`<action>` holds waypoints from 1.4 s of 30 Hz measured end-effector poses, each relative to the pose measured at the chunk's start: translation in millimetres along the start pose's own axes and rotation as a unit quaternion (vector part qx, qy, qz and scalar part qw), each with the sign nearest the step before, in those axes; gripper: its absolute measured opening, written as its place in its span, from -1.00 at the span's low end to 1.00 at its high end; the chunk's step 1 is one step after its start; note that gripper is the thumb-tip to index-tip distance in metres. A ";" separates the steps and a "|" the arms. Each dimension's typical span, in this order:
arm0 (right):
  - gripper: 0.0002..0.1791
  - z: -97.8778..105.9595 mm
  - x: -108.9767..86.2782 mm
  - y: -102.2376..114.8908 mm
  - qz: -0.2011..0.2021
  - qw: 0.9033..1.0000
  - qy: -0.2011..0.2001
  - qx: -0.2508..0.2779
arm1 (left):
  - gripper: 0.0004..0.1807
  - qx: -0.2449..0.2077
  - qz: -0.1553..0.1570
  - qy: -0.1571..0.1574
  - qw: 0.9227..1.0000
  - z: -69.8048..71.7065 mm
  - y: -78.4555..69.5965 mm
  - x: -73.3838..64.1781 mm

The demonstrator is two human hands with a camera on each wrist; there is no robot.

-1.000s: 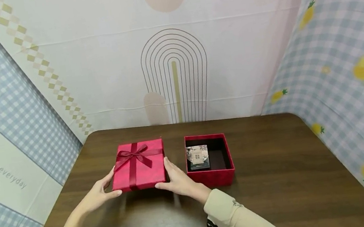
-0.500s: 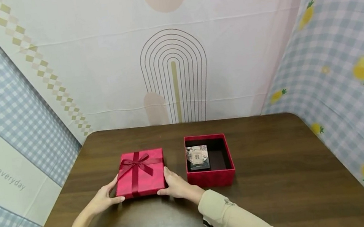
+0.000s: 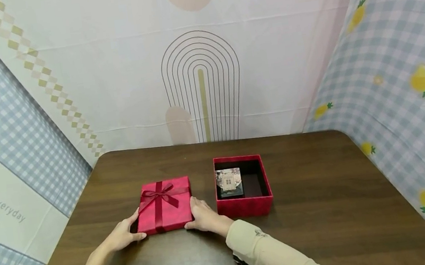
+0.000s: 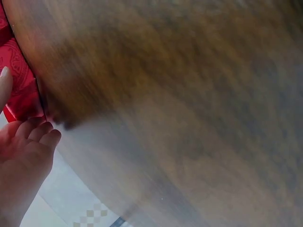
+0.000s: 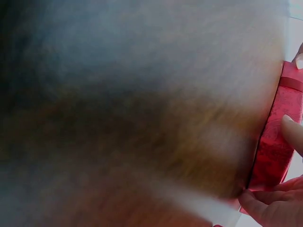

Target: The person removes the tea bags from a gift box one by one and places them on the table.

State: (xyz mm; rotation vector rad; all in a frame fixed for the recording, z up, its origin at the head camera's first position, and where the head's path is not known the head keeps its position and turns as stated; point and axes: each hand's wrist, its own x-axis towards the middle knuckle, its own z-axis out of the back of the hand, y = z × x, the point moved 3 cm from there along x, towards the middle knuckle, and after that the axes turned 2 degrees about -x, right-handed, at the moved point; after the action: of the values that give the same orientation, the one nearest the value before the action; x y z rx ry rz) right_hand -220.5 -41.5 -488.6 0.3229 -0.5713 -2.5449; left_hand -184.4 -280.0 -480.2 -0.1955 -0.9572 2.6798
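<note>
A red gift box lid (image 3: 176, 213) with a dark red ribbon bow lies flat on the left part of the table in the head view. My left hand (image 3: 123, 234) holds its left side, thumb at the front corner. At the opposite side my right hand (image 3: 206, 216) grips the lid, its thumb also on the front face. To the right stands the red gift box (image 3: 244, 208), uncovered, with a dark inside. In its left half sits a small floral-printed box (image 3: 229, 182) with a pale label. The left wrist view shows the left fingertips (image 4: 49, 137) at the lid's lower edge.
Both things are on a dark brown wooden table (image 3: 327, 207) with rounded far corners. A white printed cloth (image 3: 121, 82) hangs behind it, and checked cloths flank it left and right. The gift box stands close behind my right wrist.
Both hands have brought the lid down and toward me onto the table. The gift box and the small box inside have stayed in place. The head view has shifted slightly.
</note>
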 end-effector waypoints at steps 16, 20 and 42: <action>-0.08 29.6 -16.0 9.7 0.053 0.994 -0.017 0.096 | -0.06 -0.035 -0.006 -0.025 0.999 19.5 -23.3 10.0; -0.12 51.4 -25.6 15.6 0.088 0.988 -0.061 0.113 | -0.09 -0.038 -0.013 -0.024 0.999 20.4 -48.4 19.8; -0.44 109.3 -37.8 -97.8 -0.037 0.972 -0.218 0.084 | -0.14 -0.083 -0.106 0.075 0.988 -34.1 -132.3 71.8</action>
State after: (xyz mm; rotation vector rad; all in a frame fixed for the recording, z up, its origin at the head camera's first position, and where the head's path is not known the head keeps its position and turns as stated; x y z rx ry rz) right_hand -266.3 91.3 -432.0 -0.1698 -0.9569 -2.6554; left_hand -215.6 -139.5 -424.4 -0.3065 -1.0870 2.3577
